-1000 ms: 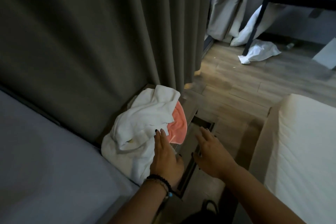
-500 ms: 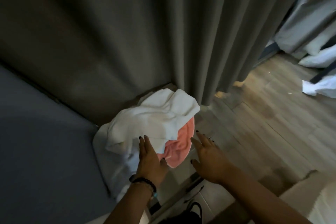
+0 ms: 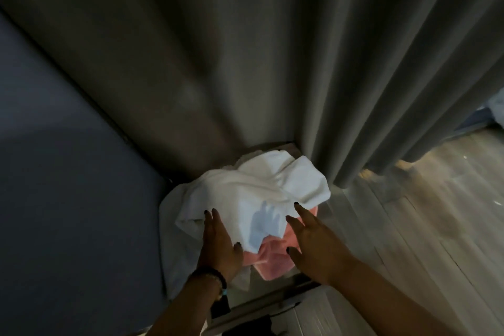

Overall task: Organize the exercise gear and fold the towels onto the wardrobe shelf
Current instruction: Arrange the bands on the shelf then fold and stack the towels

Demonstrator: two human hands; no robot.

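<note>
While the fingers of both hands lie straight and grip nothing, the left hand [image 3: 219, 245] and right hand [image 3: 313, 243] reach the white towel [image 3: 253, 194] (crumpled over a pink towel [image 3: 275, 259]) below the grey curtain [image 3: 245, 63].

A heap of towels [image 3: 261, 194] lies at the foot of a curtain [image 3: 245, 63], which hangs behind it and runs on to the right. One towel [image 3: 272, 183] lies crumpled on top; another towel [image 3: 275, 259] sits under it and sticks out at the near right side. A third towel [image 3: 174, 248] hangs down the left side of the heap, against a flat surface [image 3: 68, 185] that fills the left of the view. The floor [image 3: 422, 226] lies to the right of the heap. The left hand [image 3: 219, 247] reaches in at the near left edge of the top towel, the right hand [image 3: 313, 243] over the lower towel at the near right. A rail [image 3: 272, 300] crosses the floor in front of the heap, below both hands.
</note>
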